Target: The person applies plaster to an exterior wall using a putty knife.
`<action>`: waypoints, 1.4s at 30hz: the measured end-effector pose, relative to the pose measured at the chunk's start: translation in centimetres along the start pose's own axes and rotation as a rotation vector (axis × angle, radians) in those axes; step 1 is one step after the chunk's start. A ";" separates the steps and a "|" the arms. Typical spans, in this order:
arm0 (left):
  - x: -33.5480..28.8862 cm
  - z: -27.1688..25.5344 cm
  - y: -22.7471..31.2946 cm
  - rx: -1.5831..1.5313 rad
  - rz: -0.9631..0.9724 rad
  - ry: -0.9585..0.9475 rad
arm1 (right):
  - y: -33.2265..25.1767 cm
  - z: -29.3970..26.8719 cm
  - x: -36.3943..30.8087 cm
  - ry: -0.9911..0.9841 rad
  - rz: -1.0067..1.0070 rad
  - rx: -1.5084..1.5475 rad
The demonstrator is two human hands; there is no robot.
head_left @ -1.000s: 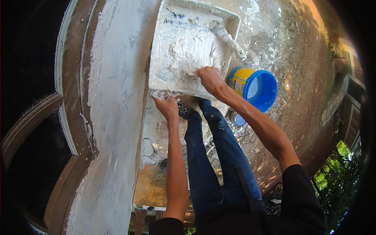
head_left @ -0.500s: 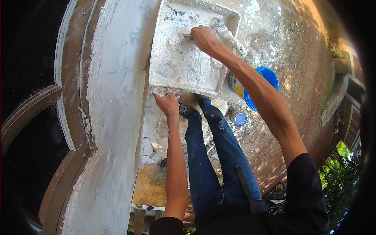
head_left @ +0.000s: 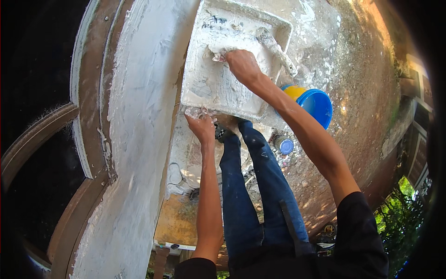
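A shallow tray (head_left: 186,88) smeared with white paste lies ahead of me. Over its middle, my right hand (head_left: 244,66) is closed, knuckles up; a pale, paste-covered bit (head_left: 219,56) shows beside its fingers, too little to name. Wet white paste (head_left: 227,86) is spread across the tray's floor. My left hand (head_left: 201,123) is curled at the tray's near left corner, its fingers coated in white paste, around something whitish and crumpled that I cannot make out. A paste-caked tool (head_left: 278,52), its kind unclear, lies across the tray's right side with one end past the rim.
A long white-coated wall surface (head_left: 139,116) runs along the left, beside a brown curved frame (head_left: 90,93). Right of the tray stands a blue and yellow bucket (head_left: 318,109). A small blue-lidded container (head_left: 284,145) sits on the rough ground near my legs (head_left: 241,186).
My right hand has come nearer to me across the tray, still closed. The left hand stays at the near corner. The whole view has shifted slightly, and more of the tool now shows.
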State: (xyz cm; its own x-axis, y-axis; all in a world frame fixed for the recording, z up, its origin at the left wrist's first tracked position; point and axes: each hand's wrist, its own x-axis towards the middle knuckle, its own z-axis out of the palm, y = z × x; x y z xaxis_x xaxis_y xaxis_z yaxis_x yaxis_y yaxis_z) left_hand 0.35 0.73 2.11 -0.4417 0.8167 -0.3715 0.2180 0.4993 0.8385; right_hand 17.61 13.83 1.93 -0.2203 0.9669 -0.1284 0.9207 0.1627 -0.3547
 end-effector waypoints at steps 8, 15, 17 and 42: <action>0.8 0.1 -2.6 0.071 0.136 0.025 | -2.8 2.2 -7.4 -0.146 -0.117 -0.038; 0.5 0.3 -2.5 0.084 0.093 -0.012 | -4.7 -0.7 -12.2 -0.195 -0.016 0.103; 0.4 0.4 -2.5 0.084 0.088 -0.018 | -4.6 0.1 -12.3 -0.206 -0.015 0.102; 0.5 0.3 -2.7 0.084 0.108 -0.015 | -1.0 -0.9 -7.0 0.091 0.662 0.044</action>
State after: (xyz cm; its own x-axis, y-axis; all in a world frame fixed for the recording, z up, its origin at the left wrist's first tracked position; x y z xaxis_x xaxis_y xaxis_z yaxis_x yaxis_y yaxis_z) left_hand -0.20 -0.08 -0.49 -0.3983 0.8712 -0.2871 0.3360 0.4298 0.8381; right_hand 18.57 7.11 4.03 0.4168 0.8728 -0.2540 0.8376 -0.4773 -0.2657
